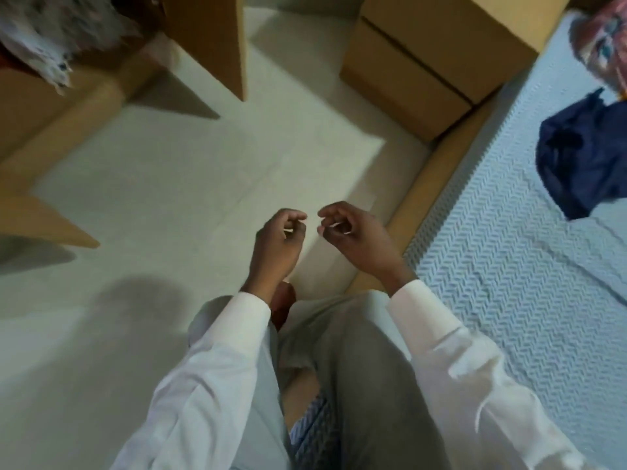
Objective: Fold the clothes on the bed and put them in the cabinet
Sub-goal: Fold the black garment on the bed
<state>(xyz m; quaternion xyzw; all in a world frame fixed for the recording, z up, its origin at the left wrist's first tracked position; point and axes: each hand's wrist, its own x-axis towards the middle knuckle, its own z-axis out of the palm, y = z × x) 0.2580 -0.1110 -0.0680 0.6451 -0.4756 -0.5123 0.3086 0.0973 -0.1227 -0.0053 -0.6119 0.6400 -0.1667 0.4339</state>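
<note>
Garment (576,154) navy, crumpled, on herringbone-textured bed (509,283).

The person stands on the pale tiled floor (169,171) between the bed (509,283) and the open wooden cabinet (68,106), looking down. The left hand (278,239) and right hand (356,232) hang close together in front of the body, fingers loosely curled, holding nothing, fingertips nearly meeting. White sleeves (451,351) cover both arms. On the bed's light blue textured cover lies a crumpled navy garment (583,157), and past it, blurred, a patterned cloth (607,52). Pale clothes (34,39) sit inside the cabinet, its door (210,39) swung out. A wooden bedside unit (434,56) stands against the bed.
</note>
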